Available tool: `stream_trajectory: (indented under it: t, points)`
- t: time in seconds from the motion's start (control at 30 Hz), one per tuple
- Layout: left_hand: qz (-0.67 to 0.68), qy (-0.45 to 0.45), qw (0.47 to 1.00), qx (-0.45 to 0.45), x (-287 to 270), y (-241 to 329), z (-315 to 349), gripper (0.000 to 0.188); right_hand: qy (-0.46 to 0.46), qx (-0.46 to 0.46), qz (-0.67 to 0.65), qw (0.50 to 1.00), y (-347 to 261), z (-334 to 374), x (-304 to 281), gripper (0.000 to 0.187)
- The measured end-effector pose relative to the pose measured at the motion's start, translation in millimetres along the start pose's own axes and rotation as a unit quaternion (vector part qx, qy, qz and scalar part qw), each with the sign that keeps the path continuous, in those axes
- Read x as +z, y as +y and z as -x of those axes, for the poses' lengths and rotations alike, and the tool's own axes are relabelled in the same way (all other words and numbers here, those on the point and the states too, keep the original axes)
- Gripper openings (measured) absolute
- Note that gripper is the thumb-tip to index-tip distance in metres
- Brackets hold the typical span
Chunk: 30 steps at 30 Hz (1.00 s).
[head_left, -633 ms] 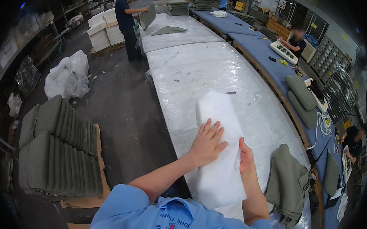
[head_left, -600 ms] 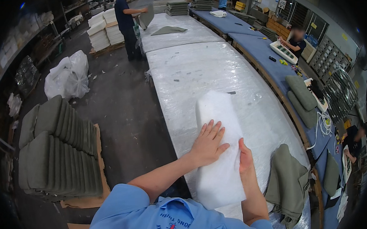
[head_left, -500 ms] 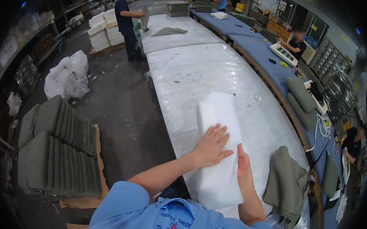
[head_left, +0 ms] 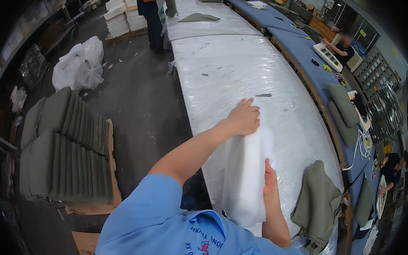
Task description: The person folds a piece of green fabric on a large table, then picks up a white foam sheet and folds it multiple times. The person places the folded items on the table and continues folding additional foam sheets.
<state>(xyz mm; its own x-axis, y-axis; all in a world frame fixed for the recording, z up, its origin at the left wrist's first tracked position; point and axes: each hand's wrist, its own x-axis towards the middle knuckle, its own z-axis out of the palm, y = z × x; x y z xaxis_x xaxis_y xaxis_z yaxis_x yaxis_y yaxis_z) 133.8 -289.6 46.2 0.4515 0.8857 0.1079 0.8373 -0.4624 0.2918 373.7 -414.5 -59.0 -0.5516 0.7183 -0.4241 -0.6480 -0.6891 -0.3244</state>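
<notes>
A long white cushion pad wrapped in soft wadding stands tilted partly on its edge in front of my body, over the plastic-covered table. My left hand grips its far end, the fingers bent over the top edge. Along its right side, my right hand holds it with the thumb up; the other fingers are hidden by the pad. A grey-green fabric cover lies crumpled to the right of my right forearm. Just beyond my left hand, a small dark strip rests on the plastic.
Grey-green cushions stand stacked on cardboard at the left. A bag of white plastic sits on the floor. Along the right runs a blue-topped table with cushions and a white cord. One person stands far left of the table; others work at right.
My left hand has gone from lying flat on the pad to gripping its far end. The pad has tipped up onto its edge. My right hand stays at its side. The view has shifted slightly.
</notes>
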Motion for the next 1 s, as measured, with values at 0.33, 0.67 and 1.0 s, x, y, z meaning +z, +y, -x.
stream_trajectory:
  t: [0.33,0.67,1.0]
  points:
    - [0.287,0.265,0.921,0.004,14,10,-2,0.046,0.027,0.002,-0.011,1.0,1,0,2,0.061]
    - [0.765,0.086,0.566,-0.296,164,86,136,0.08,0.062,-0.039,-0.032,0.997,6,-12,-16,0.058]
    - [0.631,0.178,0.745,-0.126,103,131,152,0.078,0.04,-0.068,-0.001,0.997,15,-8,1,0.063]
